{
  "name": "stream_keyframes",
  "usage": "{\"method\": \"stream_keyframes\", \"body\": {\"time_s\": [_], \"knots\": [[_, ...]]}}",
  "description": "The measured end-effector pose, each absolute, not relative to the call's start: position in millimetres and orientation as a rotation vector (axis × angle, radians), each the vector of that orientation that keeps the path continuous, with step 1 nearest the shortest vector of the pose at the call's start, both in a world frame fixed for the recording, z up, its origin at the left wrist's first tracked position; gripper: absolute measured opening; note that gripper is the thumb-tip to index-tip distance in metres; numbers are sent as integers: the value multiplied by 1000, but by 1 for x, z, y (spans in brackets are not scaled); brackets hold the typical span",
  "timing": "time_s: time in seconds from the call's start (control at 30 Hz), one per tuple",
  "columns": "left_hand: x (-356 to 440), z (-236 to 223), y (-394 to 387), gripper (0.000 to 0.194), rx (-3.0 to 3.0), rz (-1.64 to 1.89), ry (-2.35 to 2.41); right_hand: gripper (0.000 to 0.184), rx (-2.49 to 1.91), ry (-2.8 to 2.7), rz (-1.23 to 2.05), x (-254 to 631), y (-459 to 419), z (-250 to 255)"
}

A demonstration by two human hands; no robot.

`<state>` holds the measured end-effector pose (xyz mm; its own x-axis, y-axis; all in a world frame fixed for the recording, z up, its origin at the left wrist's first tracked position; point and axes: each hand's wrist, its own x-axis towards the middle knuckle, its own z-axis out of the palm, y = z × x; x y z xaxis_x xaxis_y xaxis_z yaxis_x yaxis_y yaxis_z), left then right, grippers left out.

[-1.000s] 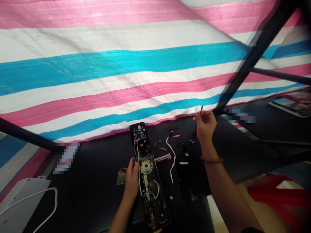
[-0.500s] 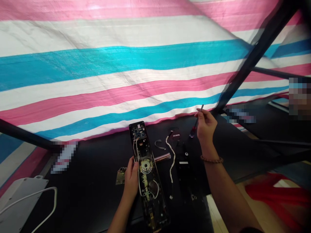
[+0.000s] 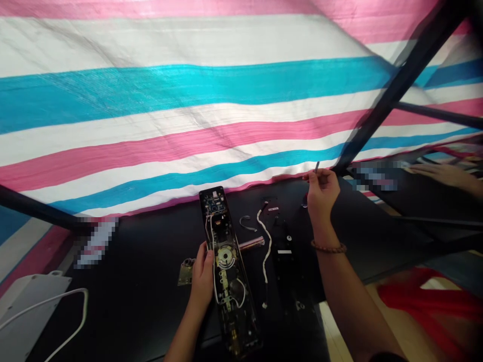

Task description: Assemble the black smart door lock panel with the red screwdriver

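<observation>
Left hand (image 3: 203, 279): fingers clasping side of open black device (image 3: 226, 256); right hand (image 3: 324, 193): fingers pinching screwdriver (image 3: 317, 166)

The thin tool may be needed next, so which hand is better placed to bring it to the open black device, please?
Probably the right hand: it holds the thin tool, while the left hand grips the open black device by its left edge.

No words or numbers could be read. Right of the opened long device (image 3: 225, 257), a small white label (image 3: 273, 208) and a white strip (image 3: 284, 252) were too small to make out; so was any marking on the device's circuit board (image 3: 215, 205). Pixelation hid two pale patches, left patch (image 3: 97, 243) and right patch (image 3: 377, 177).
</observation>
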<state>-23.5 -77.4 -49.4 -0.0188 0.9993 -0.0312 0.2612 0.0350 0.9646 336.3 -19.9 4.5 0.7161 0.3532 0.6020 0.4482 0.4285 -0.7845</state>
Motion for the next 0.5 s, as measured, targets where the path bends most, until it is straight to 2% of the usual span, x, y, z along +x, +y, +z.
{"method": "stream_keyframes", "body": {"time_s": [0.2,0.5], "knots": [[-24,-49,-78,48,1385,1055,1383,29,-1122,-722,-91,343,-16,3],[-24,-50,-78,47,1374,1058,1384,22,-1069,-739,6,338,-18,2]]}}
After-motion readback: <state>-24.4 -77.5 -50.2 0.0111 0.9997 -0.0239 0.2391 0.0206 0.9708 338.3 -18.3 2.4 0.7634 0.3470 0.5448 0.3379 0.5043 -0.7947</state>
